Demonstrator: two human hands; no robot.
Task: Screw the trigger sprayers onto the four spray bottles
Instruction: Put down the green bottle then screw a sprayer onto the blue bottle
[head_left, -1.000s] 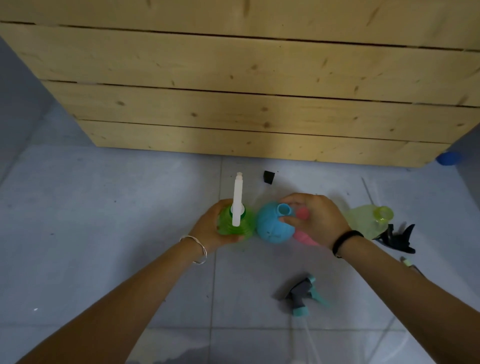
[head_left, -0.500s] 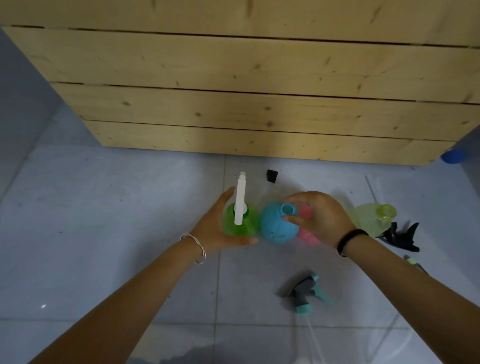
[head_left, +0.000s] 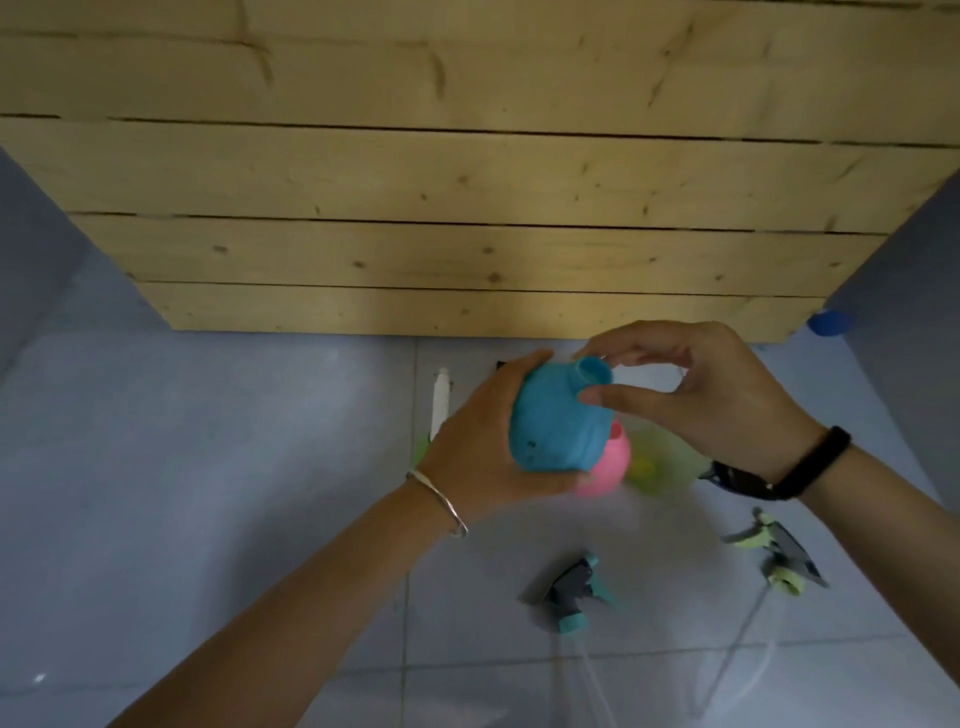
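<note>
Low in the frame, right of centre, the teal trigger sprayer (head_left: 571, 592) lies on the floor tiles (head_left: 208, 467), its dip tube trailing down; it looks light, stiff plastic, best taken by the collar. At centre the left hand (head_left: 483, 457) is wrapped around the blue bottle (head_left: 558, 421), lifted and tilted. The bottle is matte, round-bodied, likely empty and light, so gripping the belly suits it. The right hand (head_left: 717, 395) hovers by its open neck, fingers loosely curled and holding nothing. Behind peeks a pink bottle (head_left: 608, 462).
</note>
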